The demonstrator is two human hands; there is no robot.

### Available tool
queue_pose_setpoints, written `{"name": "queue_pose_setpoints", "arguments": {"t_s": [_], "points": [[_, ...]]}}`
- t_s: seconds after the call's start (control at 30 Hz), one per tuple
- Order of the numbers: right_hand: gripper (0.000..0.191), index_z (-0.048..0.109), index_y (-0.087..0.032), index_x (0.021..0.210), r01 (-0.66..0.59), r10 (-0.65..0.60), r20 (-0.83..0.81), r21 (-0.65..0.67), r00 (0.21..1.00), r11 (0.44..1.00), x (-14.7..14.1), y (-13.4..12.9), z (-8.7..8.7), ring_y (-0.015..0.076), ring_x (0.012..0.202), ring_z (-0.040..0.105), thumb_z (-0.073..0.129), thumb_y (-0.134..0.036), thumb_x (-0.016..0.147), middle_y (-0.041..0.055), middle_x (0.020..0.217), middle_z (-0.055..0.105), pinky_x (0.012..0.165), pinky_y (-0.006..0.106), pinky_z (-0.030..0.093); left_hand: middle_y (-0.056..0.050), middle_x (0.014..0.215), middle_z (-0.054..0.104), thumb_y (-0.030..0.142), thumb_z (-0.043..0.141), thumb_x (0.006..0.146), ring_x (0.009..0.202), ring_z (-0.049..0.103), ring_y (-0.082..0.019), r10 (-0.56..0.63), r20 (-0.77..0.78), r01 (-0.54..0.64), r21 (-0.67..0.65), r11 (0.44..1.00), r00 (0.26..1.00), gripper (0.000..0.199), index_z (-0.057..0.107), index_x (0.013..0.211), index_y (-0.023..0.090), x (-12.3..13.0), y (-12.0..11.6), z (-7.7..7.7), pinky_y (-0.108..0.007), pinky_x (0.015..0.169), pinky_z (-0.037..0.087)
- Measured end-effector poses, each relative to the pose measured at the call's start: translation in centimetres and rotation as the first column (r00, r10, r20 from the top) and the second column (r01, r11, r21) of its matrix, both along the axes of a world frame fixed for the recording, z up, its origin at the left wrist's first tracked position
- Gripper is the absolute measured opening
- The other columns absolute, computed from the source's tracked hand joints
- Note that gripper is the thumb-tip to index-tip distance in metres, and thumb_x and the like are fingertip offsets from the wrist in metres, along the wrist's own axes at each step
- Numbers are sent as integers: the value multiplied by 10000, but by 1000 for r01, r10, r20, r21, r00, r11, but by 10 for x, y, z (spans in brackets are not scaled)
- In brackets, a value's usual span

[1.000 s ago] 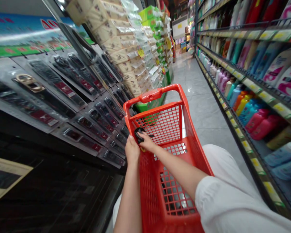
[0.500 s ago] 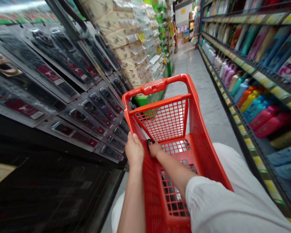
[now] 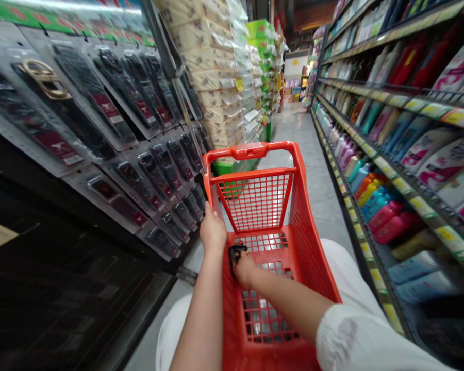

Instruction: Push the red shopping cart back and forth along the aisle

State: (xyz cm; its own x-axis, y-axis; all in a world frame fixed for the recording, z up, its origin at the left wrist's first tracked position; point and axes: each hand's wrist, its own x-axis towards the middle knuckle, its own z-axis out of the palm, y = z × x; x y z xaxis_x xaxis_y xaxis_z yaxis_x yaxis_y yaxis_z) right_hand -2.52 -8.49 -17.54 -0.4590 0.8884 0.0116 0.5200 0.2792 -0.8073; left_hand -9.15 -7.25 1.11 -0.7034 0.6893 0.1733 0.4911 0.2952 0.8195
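A red plastic shopping basket (image 3: pixel 307 214) with a lattice floor and a raised handle stands in front of me, between my white-clad knees. My left hand (image 3: pixel 212 229) grips its left rim from the outside, fingers partly hidden behind the wall. Inside the basket, my right hand (image 3: pixel 244 268) is closed on a small black object (image 3: pixel 237 251) close to the inner left wall. The kind of this object is not clear, since the fingers cover part of it. Nothing else lies on the visible basket floor.
Packaged belts (image 3: pixel 100 98) hang on a rack to the left, above a dark cabinet front (image 3: pixel 62 288). Stacked tissue packs (image 3: pixel 218 93) stand beyond it. Shelves of bottles (image 3: pixel 390 221) line the right side. A grey tiled aisle (image 3: pixel 294 123) runs ahead.
My right hand with the black object has moved down and nearer along the inside left wall. The left hand keeps its grip on the rim. The view has tilted and shifted.
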Motion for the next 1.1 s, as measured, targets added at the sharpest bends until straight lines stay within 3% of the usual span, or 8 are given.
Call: {"name": "queue_pose_setpoints", "arguments": {"t_s": [0.1, 0.2, 0.3, 0.43, 0.6, 0.7, 0.97, 1.1], "points": [[281, 703, -221, 751, 10, -32, 346, 65, 938, 998, 36, 16, 6, 330, 1112, 552, 732, -58, 525, 131, 1159, 667, 900, 466, 470, -182, 978, 729, 158, 546, 843, 1026, 663, -362, -71, 14, 71, -8, 997, 997, 426, 616, 1264, 165, -9, -3, 1, -464, 956, 432], [260, 713, -183, 856, 163, -202, 423, 129, 883, 978, 80, 47, 13, 413, 1227, 442, 626, -39, 658, 206, 1376, 509, 933, 596, 372, -159, 975, 734, 147, 587, 817, 1049, 656, -355, -169, 44, 168, 16, 986, 985, 412, 638, 1224, 186, -19, -8, 0, -465, 988, 419], [277, 716, -139, 869, 301, -331, 464, 140, 821, 943, 103, 71, 15, 457, 1207, 431, 491, -18, 761, 282, 1258, 549, 858, 641, 358, -177, 1081, 713, 144, 574, 814, 1120, 624, -352, -234, 52, 229, 95, 969, 971, 431, 622, 1242, 154, -25, -8, -6, -481, 1040, 386], [357, 723, -118, 916, 257, -290, 461, 135, 838, 957, 67, 73, 14, 391, 1080, 526, 410, 6, 798, 265, 1080, 629, 819, 536, 426, -163, 1421, 524, 107, 535, 817, 1334, 469, -282, -292, 102, 256, 269, 929, 951, 533, 540, 1350, 129, -26, -3, -19, -410, 1147, 291], [400, 642, -144, 1206, -111, 19, 472, 170, 882, 979, -18, 52, 14, 290, 1156, 517, 498, -86, 838, 183, 1242, 609, 971, 410, 424, -117, 1515, 415, 90, 532, 812, 1400, 385, -232, -360, 138, 306, 306, 902, 923, 707, 354, 1493, 161, -26, 0, -29, -383, 1187, 227], [411, 604, -141, 1261, -245, 115, 540, 176, 834, 953, -18, 51, 13, 300, 1196, 495, 455, -123, 878, 172, 1317, 569, 961, 416, 438, -118, 1549, 356, 87, 486, 831, 1428, 332, -212, -385, 50, 362, 247, 899, 922, 721, 278, 1519, 136, -26, -1, -29, -380, 1196, 212], [377, 678, -167, 1145, 139, -224, 530, 196, 818, 971, 94, 77, 6, 276, 1031, 601, 457, -136, 841, 134, 1263, 587, 849, 390, 498, -165, 1534, 359, 91, 413, 863, 1414, 356, -220, -350, -57, 354, 123, 927, 935, 671, 258, 1515, 68, -25, -2, -20, -388, 1183, 263], [560, 520, -159, 1348, 512, -536, -36, 352, 844, 783, 83, 95, 38, 232, 1124, 568, 552, -240, 795, 125, 1296, 513, 942, 332, 484, -153, 1456, 485, 74, 457, 817, 1333, 475, -257, -276, -88, 283, 74, 956, 957, 631, 405, 1444, 116, -27, 0, -10, -417, 1142, 346]]}}
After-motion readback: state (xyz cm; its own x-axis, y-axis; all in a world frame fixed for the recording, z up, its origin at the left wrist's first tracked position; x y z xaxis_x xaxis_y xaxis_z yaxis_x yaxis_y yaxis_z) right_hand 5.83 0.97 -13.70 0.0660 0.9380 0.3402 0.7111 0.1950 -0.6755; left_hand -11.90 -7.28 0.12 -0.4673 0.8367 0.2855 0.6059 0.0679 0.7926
